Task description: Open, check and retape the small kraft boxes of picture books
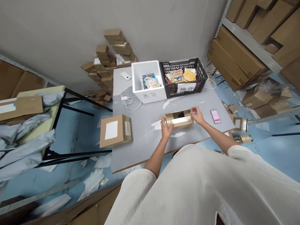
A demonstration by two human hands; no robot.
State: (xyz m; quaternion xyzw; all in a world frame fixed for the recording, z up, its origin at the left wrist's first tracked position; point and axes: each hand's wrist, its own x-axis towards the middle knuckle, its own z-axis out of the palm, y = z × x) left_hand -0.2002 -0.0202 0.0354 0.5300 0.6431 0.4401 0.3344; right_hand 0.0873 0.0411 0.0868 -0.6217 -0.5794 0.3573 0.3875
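A small brown cardboard box (pixel 182 123) lies on the grey table (pixel 145 134) in front of me. Its top is partly opened, and something dark shows inside that I cannot make out. My left hand (pixel 167 127) grips the left end of the box, thumb on the near side. At the far right corner, my right hand (pixel 197 115) pinches the cardboard edge. A torn white strip (pixel 156 125) sticks out beside my left hand. To the right of my right hand lies a phone with a pink screen (pixel 215 116).
Behind the small box stand a white foam box (pixel 150 95) and a black plastic crate (pixel 202 84), both with books. A closed carton (pixel 114 131) sits at the table's left edge. A white charger (pixel 125 98) and a white phone (pixel 125 76) lie farther back. Shelves with cartons (pixel 236 59) stand right.
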